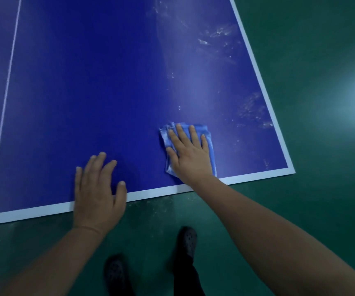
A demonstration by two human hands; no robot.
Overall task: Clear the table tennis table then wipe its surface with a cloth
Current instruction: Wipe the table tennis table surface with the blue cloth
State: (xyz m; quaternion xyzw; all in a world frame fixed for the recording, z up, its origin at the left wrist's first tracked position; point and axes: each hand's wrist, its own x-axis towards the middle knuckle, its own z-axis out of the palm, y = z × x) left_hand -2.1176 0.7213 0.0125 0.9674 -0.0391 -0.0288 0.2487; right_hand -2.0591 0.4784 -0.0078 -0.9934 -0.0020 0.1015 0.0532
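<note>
- Right hand presses flat on the folded blue cloth near the bench's right corner; grip wide.
- Left hand rests flat, empty.
- Best: overlapping strokes toward the white smears, steady pressure.

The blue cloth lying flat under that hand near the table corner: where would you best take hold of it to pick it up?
Probably the far-left corner of the blue cloth, coming from above. It pokes out past the right hand, looks crumpled, and would likely pinch easier than the flat part.
</note>
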